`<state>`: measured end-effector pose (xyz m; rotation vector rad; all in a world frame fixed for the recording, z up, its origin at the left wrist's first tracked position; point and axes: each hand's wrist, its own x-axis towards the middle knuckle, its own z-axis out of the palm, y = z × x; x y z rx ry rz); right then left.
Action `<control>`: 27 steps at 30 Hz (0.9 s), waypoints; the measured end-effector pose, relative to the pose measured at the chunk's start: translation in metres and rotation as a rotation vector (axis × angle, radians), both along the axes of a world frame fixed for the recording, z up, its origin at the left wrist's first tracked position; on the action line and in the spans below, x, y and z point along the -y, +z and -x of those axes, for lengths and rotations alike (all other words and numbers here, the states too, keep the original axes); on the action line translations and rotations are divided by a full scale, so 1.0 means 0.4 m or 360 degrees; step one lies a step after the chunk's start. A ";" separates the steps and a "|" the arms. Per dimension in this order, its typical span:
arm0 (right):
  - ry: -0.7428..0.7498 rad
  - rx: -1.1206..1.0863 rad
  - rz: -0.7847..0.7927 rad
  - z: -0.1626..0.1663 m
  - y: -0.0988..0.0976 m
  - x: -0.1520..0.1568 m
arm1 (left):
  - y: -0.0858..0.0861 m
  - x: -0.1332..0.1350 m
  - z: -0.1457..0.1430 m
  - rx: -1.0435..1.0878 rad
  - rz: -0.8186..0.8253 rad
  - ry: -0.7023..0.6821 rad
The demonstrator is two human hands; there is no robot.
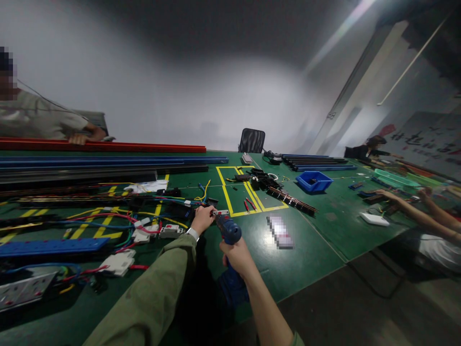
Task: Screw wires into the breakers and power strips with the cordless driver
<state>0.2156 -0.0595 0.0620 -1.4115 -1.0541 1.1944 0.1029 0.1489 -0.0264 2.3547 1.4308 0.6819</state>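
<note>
My right hand (pixel 237 257) is wrapped round the handle of a blue cordless drill (pixel 230 230), whose front end points away from me. Just beyond the drill's nose, my left hand (pixel 202 219) pinches a small white part with a red spot (pixel 221 212). Whether the drill's bit touches that part, I cannot tell. Close by on the left lie a white switch module with a red button (pixel 172 231) and coloured wires (pixel 126 216). A white connector block (pixel 118 262) with red wires lies nearer to me.
Long blue rails (pixel 108 161) and a red rail (pixel 151 146) lie across the far left of the green table. Ahead are two red-handled tools (pixel 251 205), a black strip assembly (pixel 291 199) and a blue bin (pixel 314 181). Co-workers sit at left and right.
</note>
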 end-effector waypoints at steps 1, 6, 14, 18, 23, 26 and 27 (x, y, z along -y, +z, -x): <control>-0.0005 -0.0006 -0.0022 0.000 0.001 0.002 | 0.001 0.000 0.000 -0.0009 0.0008 0.0001; -0.0012 0.0002 -0.0096 -0.002 0.006 0.049 | 0.001 0.004 0.004 -0.0036 -0.0024 -0.0004; -0.0193 0.0083 -0.0244 -0.026 -0.009 0.113 | -0.012 -0.016 -0.003 0.0005 0.0014 -0.0060; -0.0278 0.0125 -0.0327 -0.037 -0.021 0.077 | -0.025 -0.024 -0.005 -0.0014 0.0059 -0.0040; -0.0243 0.0140 -0.0371 -0.045 -0.020 0.073 | -0.033 -0.028 -0.006 0.0034 0.0080 -0.0007; -0.0057 0.0105 -0.0334 -0.071 -0.019 0.101 | -0.031 -0.032 -0.005 0.0115 0.0125 -0.0012; 0.0018 0.0062 -0.0318 -0.087 -0.021 0.112 | -0.029 -0.034 -0.004 0.0145 0.0148 -0.0017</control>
